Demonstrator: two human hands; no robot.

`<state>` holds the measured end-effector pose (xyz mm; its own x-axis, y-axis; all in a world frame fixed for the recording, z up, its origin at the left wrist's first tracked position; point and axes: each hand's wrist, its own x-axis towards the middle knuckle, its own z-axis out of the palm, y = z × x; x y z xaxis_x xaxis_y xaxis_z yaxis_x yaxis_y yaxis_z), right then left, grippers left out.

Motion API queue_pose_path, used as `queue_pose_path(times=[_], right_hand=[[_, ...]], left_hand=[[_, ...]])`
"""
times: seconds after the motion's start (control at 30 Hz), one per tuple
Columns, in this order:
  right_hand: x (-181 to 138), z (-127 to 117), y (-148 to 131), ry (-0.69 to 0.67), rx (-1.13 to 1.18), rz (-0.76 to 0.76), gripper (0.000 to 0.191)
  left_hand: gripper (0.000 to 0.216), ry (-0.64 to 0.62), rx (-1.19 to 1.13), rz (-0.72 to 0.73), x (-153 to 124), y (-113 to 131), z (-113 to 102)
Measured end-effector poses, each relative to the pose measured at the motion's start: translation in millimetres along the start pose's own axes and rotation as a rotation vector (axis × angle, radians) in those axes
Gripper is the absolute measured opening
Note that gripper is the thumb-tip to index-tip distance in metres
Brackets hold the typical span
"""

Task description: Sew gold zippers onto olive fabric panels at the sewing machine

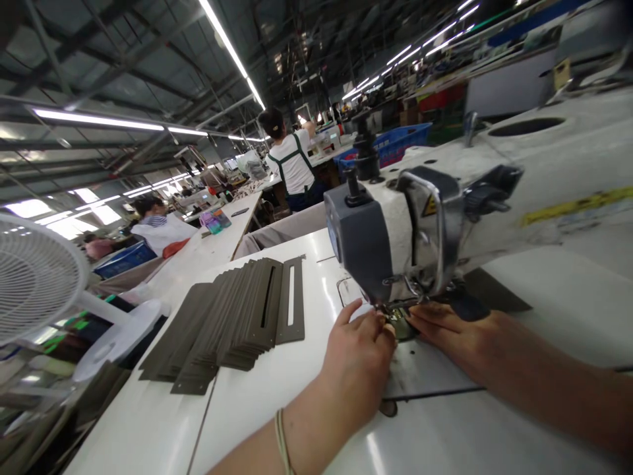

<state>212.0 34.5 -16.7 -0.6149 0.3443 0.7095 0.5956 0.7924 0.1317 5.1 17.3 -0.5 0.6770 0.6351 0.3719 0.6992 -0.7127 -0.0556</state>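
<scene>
A white sewing machine with a dark grey head cover (359, 237) stands over the tabletop, its needle area just above my fingers. My left hand (359, 356) is beside the needle plate on the left, fingers curled and pressed together; what is between them is hidden. From the right, my right hand (462, 333) reaches under the machine head, fingers together at the presser foot on a dark grey-brown panel (499, 293). Part of that panel shows behind the hand. Left of the machine lies a fanned stack of similar panels (217, 323), the nearest ones with a long slot.
A white fan (39, 277) stands at the left edge. On the table beyond are purple and green items (215, 221) and a dark phone-like object (240, 212). A co-worker (294, 161) works farther back, near a blue crate (403, 138). Another person (158, 224) sits at the left.
</scene>
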Motion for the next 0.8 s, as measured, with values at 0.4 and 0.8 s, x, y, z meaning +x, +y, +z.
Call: queue_pose_path(times=[0.4,0.8], right_hand=[[0,2,4,0.004,-0.077,-0.018,0.045],[-9,10,15,-0.079,0.037,0.05,0.03]], left_hand=[[0.007,-0.041,0.01,-0.028,3,-2,0],[0.006,0.052,-0.014,-0.12,1,-4,9]])
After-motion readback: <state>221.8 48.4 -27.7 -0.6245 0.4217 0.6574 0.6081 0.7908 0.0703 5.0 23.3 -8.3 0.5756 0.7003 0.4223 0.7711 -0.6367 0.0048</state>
